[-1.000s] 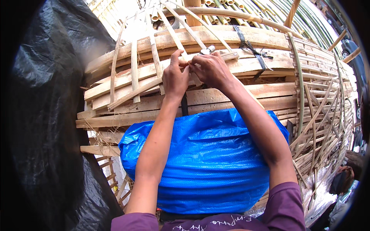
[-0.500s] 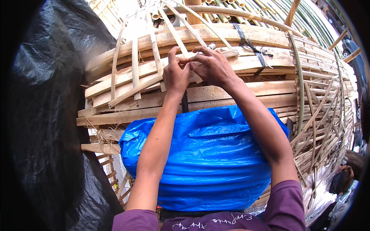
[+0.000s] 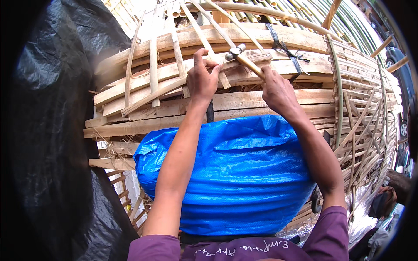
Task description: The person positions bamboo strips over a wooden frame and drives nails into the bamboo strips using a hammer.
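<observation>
My right hand (image 3: 279, 92) is wrapped round the wooden handle of a ball-peen hammer (image 3: 250, 65). Its metal head is over the wooden strips, just right of my left fingertips. My left hand (image 3: 203, 81) is closed in a pinch at a thin crosswise strip (image 3: 152, 99); anything held there is too small to make out. Several narrow slats (image 3: 176, 54) lie across that strip, spaced apart and pointing away from me. One slat (image 3: 208, 45) passes right beside my left fingertips. Stacked planks (image 3: 244, 102) lie beneath them.
A blue plastic sheet (image 3: 244, 174) covers a bulky shape before me. Black sheeting (image 3: 56, 130) hangs at left. Black ties (image 3: 287, 54) bind the planks. Bamboo poles (image 3: 300, 17) lie at the back, and a slatted bamboo panel (image 3: 361, 117) is at right.
My right hand has moved right and slightly nearer, away from my left hand, and the hammer now shows plainly in its grip. My left hand stays pinched at nearly the same spot.
</observation>
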Available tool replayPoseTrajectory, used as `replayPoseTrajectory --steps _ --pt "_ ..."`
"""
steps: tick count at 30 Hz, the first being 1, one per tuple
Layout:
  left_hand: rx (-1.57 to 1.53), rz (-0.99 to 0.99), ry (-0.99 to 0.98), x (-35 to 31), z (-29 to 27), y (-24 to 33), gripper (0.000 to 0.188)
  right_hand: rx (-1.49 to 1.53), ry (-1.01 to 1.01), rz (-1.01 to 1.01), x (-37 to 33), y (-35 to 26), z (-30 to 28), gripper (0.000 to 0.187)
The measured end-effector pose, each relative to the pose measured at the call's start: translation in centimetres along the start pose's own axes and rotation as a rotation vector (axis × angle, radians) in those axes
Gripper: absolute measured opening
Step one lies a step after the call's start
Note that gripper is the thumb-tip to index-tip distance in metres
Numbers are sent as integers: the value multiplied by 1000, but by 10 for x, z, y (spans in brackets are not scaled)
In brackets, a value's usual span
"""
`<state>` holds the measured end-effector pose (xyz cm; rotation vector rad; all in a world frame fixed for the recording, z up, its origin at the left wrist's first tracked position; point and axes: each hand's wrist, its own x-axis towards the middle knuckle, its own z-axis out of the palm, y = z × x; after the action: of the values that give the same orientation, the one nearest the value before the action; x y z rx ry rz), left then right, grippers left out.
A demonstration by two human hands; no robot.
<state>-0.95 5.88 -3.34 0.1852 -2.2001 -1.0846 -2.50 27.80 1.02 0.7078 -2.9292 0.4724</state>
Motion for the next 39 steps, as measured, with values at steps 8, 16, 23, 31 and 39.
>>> replayPoseTrajectory --steps 8,16,23,31,39 --pt "53 -58 -34 -2 -6 9 53 933 -242 211 -12 -27 -62 30" --pt "44 -25 -25 0 -6 10 54 602 -61 -20 -32 -41 -52 29" --pt "61 -51 -37 0 -6 10 51 494 -92 -31 -28 -35 -31 29" --pt "54 21 -12 0 -6 7 53 567 -8 -84 -26 -40 -31 28" --pt "62 6 -18 -1 -7 5 53 662 122 -89 -27 -49 -41 27"
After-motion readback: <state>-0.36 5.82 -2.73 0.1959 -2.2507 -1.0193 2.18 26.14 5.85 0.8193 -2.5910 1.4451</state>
